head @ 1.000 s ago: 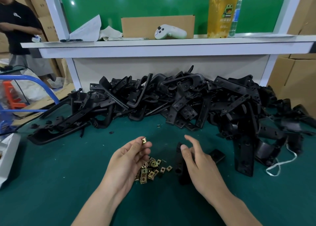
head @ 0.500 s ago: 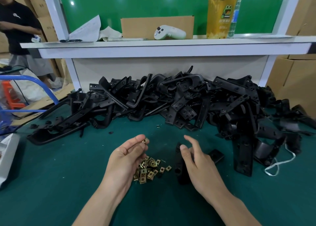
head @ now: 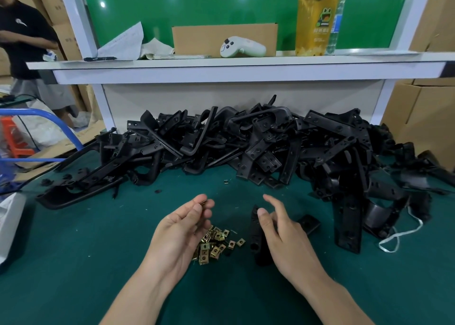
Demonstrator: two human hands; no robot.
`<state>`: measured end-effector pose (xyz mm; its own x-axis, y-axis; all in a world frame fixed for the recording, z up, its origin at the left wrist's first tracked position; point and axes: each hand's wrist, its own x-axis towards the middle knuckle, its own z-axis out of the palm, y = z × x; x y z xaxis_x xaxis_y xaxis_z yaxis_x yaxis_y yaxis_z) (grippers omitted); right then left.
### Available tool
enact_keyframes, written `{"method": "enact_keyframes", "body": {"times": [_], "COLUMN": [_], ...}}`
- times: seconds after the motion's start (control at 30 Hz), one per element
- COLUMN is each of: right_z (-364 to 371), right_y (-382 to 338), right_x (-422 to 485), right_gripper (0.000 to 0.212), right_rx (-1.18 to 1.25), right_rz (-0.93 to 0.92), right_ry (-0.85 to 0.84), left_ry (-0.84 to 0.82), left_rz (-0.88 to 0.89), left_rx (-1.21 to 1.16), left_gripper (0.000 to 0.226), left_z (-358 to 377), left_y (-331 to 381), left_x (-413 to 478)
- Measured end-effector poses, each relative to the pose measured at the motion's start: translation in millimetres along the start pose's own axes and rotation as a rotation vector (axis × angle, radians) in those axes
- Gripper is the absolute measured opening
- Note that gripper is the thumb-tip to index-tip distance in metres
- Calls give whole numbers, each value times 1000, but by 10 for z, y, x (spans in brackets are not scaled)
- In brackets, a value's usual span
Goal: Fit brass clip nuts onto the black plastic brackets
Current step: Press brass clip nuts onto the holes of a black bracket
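Moved: nut (head: 203,203) has sunk from plain show to a sliver pinched in the fingertips of our left hand (head: 182,228) | right hand (head: 283,233) loose, gripping nothing, over bracket (head: 256,236) beside spare nuts (head: 214,243) on mat (head: 73,251); thumb possibly touching it | nut light, thin, likely slippery: we pinch its flat faces | bracket stiff, light: we grip mid-length

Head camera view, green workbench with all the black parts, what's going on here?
A person is assembling at the green felt-topped bench. Their left hand pinches a single brass clip nut at its fingertips, above a small heap of loose brass clip nuts. Their right hand, fingers relaxed and holding nothing, hovers over a long black plastic bracket lying flat beside the heap. A big pile of black plastic brackets lies behind. The nut is not yet on the bracket.
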<state>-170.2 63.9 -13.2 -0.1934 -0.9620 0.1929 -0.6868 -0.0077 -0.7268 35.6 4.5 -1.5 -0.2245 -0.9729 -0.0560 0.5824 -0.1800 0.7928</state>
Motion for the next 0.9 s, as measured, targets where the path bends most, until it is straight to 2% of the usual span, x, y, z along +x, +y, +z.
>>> {"method": "enact_keyframes", "body": {"times": [0.2,0.33,0.4,0.5,0.53,0.8,0.9], "right_z": [-3,-9,-5,6,0,1,5], "right_y": [-6,-26,-22,13,20,26,12], "right_x": [2,-2,-4,9,15,13,12], "right_gripper": [59,61,59,45,43,44,41], "right_rx": [23,21,19,66,88,112,110], "right_rz": [0,-6,-2,2,9,-8,-20], "right_ry": [8,7,14,32,28,13,9], "left_ry": [17,5,20,66,59,-47,-77], "left_rz": [-47,-20,49,278,327,330,317], "left_rx": [-117,-62,130,691,797,1094,1114], "left_gripper": [36,35,26,23,24,23,25], "left_z": [-13,-14,6,84,120,301,293], "left_y": [2,16,9,-66,-111,-364,-387], "left_x": [26,14,-13,-75,-91,-175,-185]}}
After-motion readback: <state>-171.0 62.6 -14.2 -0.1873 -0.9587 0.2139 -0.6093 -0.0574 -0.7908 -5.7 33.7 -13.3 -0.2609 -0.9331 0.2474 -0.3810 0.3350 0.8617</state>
